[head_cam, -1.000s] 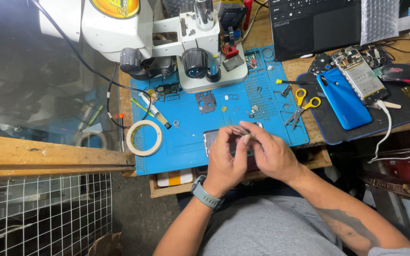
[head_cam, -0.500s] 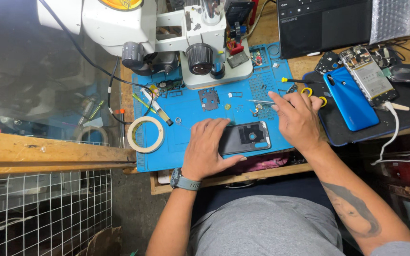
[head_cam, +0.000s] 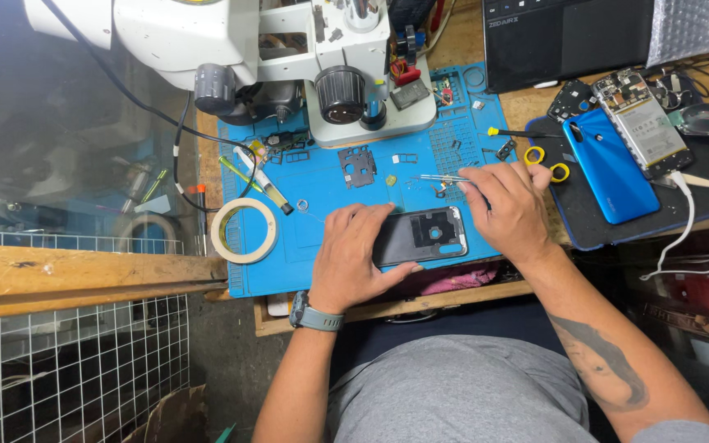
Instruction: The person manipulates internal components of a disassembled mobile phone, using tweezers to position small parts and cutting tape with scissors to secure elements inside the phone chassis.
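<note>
Covering phone (head_cam: 424, 235) edge: left hand (head_cam: 353, 258).

1 head-worn view, close, steeply down onto blue mat (head_cam: 322, 197) and lap
</note>
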